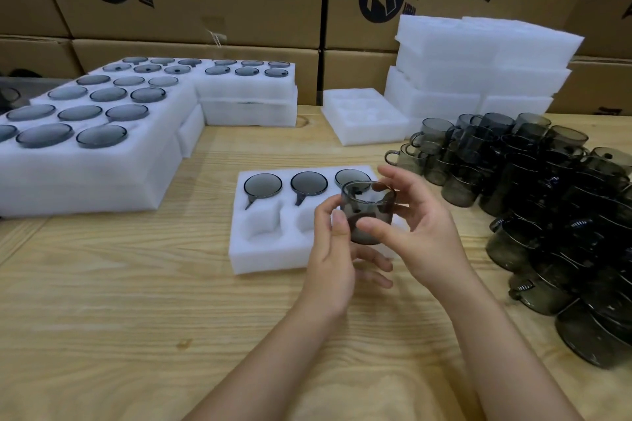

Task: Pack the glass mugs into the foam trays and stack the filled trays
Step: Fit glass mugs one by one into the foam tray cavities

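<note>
Both hands, left hand and right hand, pinch a smoky grey glass mug above the half-filled white foam tray. Misaligned handle could jam in the slot, probably chipping glass.

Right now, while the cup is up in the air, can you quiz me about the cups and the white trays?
1. True or false: the front tray is full.
2. How many hands hold the mug? A none, B one, C two.
3. Fill in: the loose mugs are piled on the person's ____ side.
Key: 1 false, front pockets are empty. 2 C, the left hand and the right hand. 3 right.
</note>
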